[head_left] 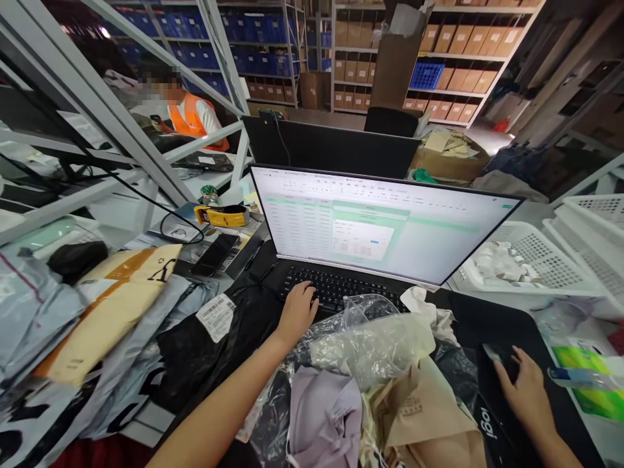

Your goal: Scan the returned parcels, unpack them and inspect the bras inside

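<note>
My left hand (298,311) rests on the left part of a black keyboard (336,287), fingers curled down onto the keys. My right hand (522,385) lies on a black mouse pad (502,331), fingers cupped over what looks like a dark mouse, mostly hidden under the hand. A monitor (375,224) with a light green table and a dialog box stands behind the keyboard. Between my arms lies a heap of clear plastic bags (375,341), a lilac garment (326,416) and a tan garment (424,416).
Parcels in grey, cream and black mailers (112,312) pile up at left, beside a phone (214,253) and a yellow tape dispenser (221,214). White baskets (531,257) stand at right. A person in an orange vest (192,117) sits behind metal shelving. A second monitor (331,149) faces away.
</note>
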`<state>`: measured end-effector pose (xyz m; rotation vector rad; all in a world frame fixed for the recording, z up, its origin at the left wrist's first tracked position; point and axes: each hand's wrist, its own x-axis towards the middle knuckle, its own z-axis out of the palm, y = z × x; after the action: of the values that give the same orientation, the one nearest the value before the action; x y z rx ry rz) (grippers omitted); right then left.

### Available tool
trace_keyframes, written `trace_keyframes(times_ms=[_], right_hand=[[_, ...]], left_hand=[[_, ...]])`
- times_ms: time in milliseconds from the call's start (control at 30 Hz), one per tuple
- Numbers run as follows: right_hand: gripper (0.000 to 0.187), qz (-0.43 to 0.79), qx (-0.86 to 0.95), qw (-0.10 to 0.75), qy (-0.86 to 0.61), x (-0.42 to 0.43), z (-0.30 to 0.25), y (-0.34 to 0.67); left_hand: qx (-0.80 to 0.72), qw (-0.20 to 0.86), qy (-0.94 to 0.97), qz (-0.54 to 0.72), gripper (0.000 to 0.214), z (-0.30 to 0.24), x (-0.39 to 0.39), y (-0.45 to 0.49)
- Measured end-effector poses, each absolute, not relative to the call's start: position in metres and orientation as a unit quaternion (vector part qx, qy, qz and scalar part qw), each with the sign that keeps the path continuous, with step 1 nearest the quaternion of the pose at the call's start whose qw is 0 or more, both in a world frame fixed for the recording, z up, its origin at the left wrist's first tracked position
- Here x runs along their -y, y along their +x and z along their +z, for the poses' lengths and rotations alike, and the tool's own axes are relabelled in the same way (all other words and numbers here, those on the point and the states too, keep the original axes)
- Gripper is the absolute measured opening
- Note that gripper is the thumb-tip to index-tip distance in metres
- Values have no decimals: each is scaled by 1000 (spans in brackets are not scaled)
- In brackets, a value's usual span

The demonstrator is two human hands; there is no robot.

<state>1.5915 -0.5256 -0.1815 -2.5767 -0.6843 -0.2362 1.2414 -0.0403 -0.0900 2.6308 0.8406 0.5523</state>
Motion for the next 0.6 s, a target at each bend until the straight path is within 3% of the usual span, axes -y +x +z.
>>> trace_keyframes(times_ms=[300, 600], right_hand=[[71, -140, 230, 212, -939, 504, -187, 1579], [56, -133, 250, 177, -943, 514, -185, 1564]], left_hand=[[-294, 100, 935, 170, 39, -139, 27, 1224], [-315, 83, 935, 139, 46, -149, 32, 1220]])
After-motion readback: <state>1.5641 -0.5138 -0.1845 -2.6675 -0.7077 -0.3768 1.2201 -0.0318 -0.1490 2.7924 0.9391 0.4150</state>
